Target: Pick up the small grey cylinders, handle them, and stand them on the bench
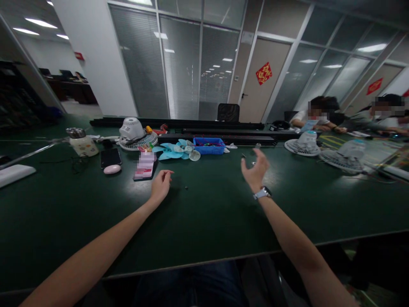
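My left hand [161,184] is over the green table, just right of a phone with a lit pink screen [145,165]. Its fingers are curled together, and whatever they may hold is hidden. A tiny dark part [186,187] lies on the table to the right of that hand. My right hand [256,169], with a watch [263,192] on the wrist, is raised with thumb and fingers apart, and nothing shows in its grasp. Small metal pieces [243,156] appear close to its thumb and fingers.
Light-blue fan blades [177,150] and a blue tray [209,146] of small parts lie ahead. Left stand a white fan part [132,130], a cup [82,144], a dark phone [110,158] and a pink oval case [112,169]. People sit at the right beyond fan parts [303,145].
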A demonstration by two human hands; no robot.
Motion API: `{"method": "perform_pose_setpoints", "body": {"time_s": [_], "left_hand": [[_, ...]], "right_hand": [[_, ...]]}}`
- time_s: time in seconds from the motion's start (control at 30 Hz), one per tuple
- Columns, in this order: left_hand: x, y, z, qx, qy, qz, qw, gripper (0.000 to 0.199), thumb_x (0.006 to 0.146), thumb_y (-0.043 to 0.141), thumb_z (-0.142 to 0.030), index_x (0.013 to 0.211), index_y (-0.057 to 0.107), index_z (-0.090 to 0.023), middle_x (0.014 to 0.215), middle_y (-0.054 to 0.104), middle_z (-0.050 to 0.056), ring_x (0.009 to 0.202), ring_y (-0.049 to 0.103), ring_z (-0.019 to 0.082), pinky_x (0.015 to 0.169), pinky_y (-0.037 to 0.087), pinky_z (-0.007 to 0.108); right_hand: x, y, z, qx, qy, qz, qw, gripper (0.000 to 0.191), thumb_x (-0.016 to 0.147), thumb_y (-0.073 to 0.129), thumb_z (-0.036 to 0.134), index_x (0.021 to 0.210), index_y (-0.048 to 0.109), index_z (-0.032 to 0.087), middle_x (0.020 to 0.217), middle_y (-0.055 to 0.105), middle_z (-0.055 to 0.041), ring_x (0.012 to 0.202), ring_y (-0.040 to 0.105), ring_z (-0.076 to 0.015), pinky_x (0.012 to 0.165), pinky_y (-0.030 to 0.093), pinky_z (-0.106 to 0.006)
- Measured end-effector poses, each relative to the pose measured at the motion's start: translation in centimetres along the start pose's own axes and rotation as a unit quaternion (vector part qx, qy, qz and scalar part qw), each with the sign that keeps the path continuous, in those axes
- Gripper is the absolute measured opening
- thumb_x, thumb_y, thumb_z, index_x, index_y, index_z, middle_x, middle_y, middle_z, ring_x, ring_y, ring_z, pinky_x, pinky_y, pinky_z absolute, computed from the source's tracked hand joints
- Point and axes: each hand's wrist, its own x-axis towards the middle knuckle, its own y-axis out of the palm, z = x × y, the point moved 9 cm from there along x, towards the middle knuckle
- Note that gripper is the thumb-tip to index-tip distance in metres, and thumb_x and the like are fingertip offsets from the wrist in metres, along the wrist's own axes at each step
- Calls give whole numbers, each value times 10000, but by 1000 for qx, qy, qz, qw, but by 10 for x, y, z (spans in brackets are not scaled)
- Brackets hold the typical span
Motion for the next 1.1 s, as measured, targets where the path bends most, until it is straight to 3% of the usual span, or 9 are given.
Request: {"method": "perform_pose_setpoints", "body": {"time_s": [0.1, 0.2, 0.3, 0.5, 0.63, 0.73, 0.83, 0.97, 1.1], "left_hand": [[4, 0, 4, 9, 11, 2, 1000, 361, 881, 422, -419, 1013, 649, -172, 722, 579, 6, 604, 566, 161, 576, 432, 262], [2, 0, 3, 14, 24, 3, 1000, 367, 879, 417, -427, 1003, 652, -174, 707, 583, 6, 603, 573, 167, 565, 428, 264], [-2, 0, 0, 22, 34, 8, 999, 361, 881, 419, -429, 981, 659, -178, 699, 588, 6, 635, 592, 176, 579, 438, 268], [-5, 1, -5, 29, 42, 12, 999, 366, 869, 430, -441, 966, 663, -177, 698, 603, 12, 670, 615, 188, 602, 455, 277], [-5, 2, -4, 49, 38, 18, 998, 386, 868, 422, -468, 969, 668, -188, 688, 613, 3, 620, 604, 182, 598, 446, 283], [-5, 4, -3, 55, 34, 21, 998, 386, 877, 414, -467, 977, 669, -195, 690, 620, 3, 630, 610, 187, 610, 442, 286], [-5, 4, -5, 62, 37, 24, 997, 370, 888, 410, -449, 975, 671, -202, 690, 627, 7, 661, 618, 196, 630, 436, 291], [-5, 4, -5, 74, 32, 28, 996, 358, 890, 412, -446, 976, 673, -217, 682, 632, 5, 658, 618, 204, 612, 419, 294], [-8, 6, -7, 73, 34, 41, 996, 362, 893, 408, -442, 981, 672, -211, 680, 623, 2, 662, 618, 203, 623, 415, 297]], "right_hand": [[-51, 59, 83, 95, -98, 244, 960, 423, 883, 605, 429, 1271, 610, 259, 1323, 604, -92, 1262, 512, -269, 1092, 319, -511], [-100, 104, 132, 132, -145, 402, 894, 435, 861, 634, 522, 1243, 651, 314, 1382, 570, -71, 1331, 443, -281, 1083, 318, -533], [-115, 125, 151, 131, -169, 452, 866, 408, 838, 652, 563, 1175, 699, 337, 1408, 550, -61, 1362, 400, -302, 1072, 319, -549], [-102, 131, 158, 146, -180, 426, 875, 177, 859, 682, 445, 956, 768, 323, 1192, 690, -32, 1204, 543, -258, 1005, 378, -481], [-46, 103, 115, 149, -165, 322, 920, 187, 897, 639, 413, 957, 758, 281, 1058, 734, -29, 1051, 622, -219, 954, 420, -408], [13, 66, 49, 84, -124, 215, 965, 232, 904, 609, 418, 929, 756, 240, 1005, 744, -50, 996, 637, -235, 937, 436, -398], [51, 30, -19, -23, -82, 148, 985, 281, 897, 582, 425, 924, 759, 208, 1013, 741, -87, 992, 641, -257, 923, 445, -401], [59, 13, -83, -109, -4, 174, 979, 315, 872, 564, 446, 937, 762, 210, 1001, 749, -88, 931, 672, -259, 810, 486, -370], [49, 19, -109, -110, 53, 222, 967, 315, 840, 575, 465, 923, 767, 229, 893, 766, -72, 814, 702, -250, 668, 492, -333]]}}
